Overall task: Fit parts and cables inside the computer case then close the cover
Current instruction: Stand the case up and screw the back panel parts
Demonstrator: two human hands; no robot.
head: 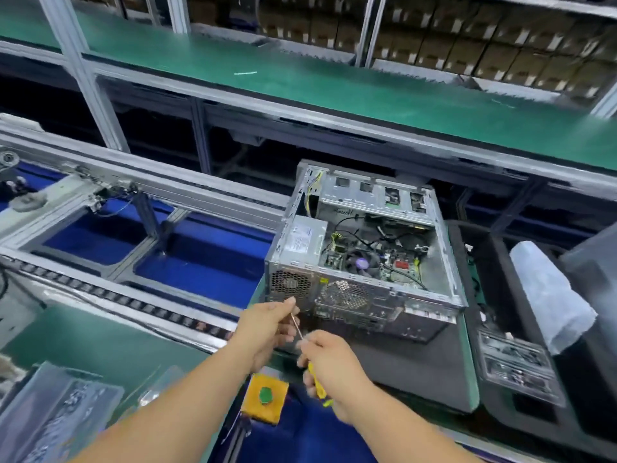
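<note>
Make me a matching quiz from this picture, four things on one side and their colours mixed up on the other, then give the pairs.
Things:
1. screwdriver handle
2. round button on the box by the bench edge
3. computer case
4. conveyor tray floor

Colours:
A. blue
B. silver metal
C. yellow
D. green

Pairs: 1-C, 2-D, 3-B, 4-A

computer case (364, 259) on bench (100, 339), conveyor (133, 228) to its left.

Silver computer case (360, 295); yellow-handled screwdriver (315, 379); green bench mat (83, 342).
</note>
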